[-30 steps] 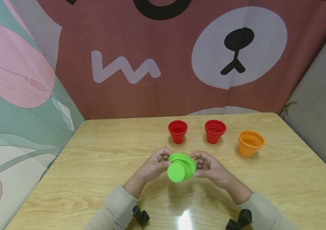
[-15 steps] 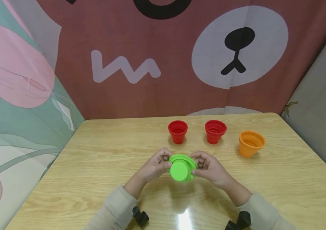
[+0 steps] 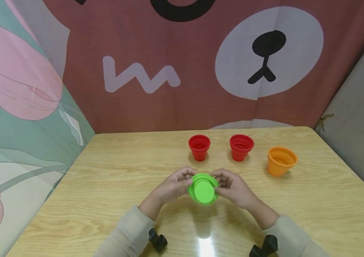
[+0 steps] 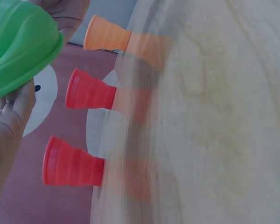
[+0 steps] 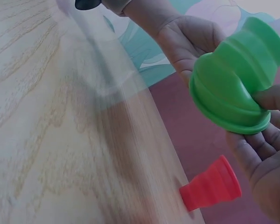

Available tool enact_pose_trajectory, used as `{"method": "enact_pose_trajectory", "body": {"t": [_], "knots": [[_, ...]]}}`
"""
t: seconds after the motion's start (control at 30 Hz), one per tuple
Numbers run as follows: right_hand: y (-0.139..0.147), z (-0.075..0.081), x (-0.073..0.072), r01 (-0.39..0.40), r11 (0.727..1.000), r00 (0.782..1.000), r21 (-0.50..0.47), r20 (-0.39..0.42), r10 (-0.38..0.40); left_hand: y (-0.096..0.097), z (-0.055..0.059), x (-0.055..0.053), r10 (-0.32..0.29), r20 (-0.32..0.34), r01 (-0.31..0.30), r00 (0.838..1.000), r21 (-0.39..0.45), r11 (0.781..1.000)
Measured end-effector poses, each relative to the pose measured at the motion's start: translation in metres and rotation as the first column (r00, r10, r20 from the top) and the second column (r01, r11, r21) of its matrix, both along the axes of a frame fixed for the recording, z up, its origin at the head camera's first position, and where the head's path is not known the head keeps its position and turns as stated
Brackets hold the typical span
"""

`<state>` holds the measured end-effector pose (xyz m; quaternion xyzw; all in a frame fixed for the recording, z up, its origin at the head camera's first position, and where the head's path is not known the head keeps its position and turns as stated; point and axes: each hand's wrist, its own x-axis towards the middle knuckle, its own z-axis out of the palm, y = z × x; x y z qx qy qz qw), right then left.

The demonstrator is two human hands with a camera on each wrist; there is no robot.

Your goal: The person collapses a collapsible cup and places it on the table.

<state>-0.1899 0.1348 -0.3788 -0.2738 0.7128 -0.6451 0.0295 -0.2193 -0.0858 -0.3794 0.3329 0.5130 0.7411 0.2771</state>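
Observation:
A green collapsible cup [image 3: 203, 192] is held above the table between both hands, its round base turned toward the head camera. In the right wrist view the cup [image 5: 252, 60] looks skewed, with one side of its ringed wall folded in. My left hand [image 3: 174, 185] pinches its left rim, thumb on the near side and fingers behind. At the opposite side, my right hand [image 3: 237, 188] grips the rim, its thumb [image 5: 273, 99] pressing against the wall. The cup's inside is hidden from the head view.
Behind the hands, a red cup [image 3: 199, 150], another red cup [image 3: 241, 150] and an orange cup [image 3: 279, 165] stand upright on the wooden table [image 3: 121, 157]. A bear-print curtain [image 3: 137, 110] hangs along the table's back edge.
The green cup's base has shifted right and now sits nearer the middle of its rim. The right thumb has moved in onto the cup wall. The other cups stay put.

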Motion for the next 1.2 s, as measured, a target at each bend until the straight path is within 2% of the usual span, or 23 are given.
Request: {"method": "enact_pose_trajectory", "body": {"t": [0.17,0.27,0.37,0.43,0.53,0.63,0.73,0.83,0.97,1.2], "knots": [[0.0,-0.003,0.0,0.005,1.0,0.999,0.005,0.036,-0.005,0.003,0.0,-0.002,-0.025,-0.036,0.024,0.999,-0.052,0.998],[0.001,-0.004,0.001,0.013,1.0,0.998,-0.008,0.07,-0.012,0.005,-0.001,-0.002,0.012,-0.028,-0.013,1.0,-0.053,0.999],[0.002,-0.006,0.002,0.005,0.999,0.994,-0.042,0.11,-0.001,0.006,0.002,0.0,0.062,0.017,-0.062,0.998,0.01,0.998],[0.003,-0.007,0.002,-0.021,0.996,0.99,-0.088,0.138,0.033,0.007,0.004,0.001,0.086,0.057,-0.09,0.995,0.073,0.993],[0.005,-0.009,0.0,-0.087,0.98,0.979,-0.179,0.167,0.118,0.008,0.005,0.001,0.086,0.09,-0.099,0.992,0.161,0.982],[0.005,-0.012,-0.002,-0.152,0.951,0.962,-0.27,0.179,0.205,0.009,0.005,0.0,0.087,0.098,-0.104,0.991,0.191,0.976],[0.005,-0.013,-0.003,-0.182,0.93,0.952,-0.319,0.179,0.248,0.009,0.003,0.0,0.104,0.108,-0.123,0.989,0.187,0.975],[0.004,-0.013,-0.003,-0.17,0.931,0.953,-0.322,0.188,0.24,0.009,0.002,0.0,0.128,0.126,-0.148,0.984,0.168,0.975],[0.003,-0.012,-0.002,-0.122,0.95,0.958,-0.286,0.215,0.188,0.008,0.001,0.001,0.151,0.135,-0.17,0.979,0.139,0.976],[0.0,-0.007,0.0,-0.027,0.984,0.973,-0.175,0.222,0.066,0.005,-0.001,0.001,0.183,0.104,-0.192,0.978,0.089,0.977]]}}
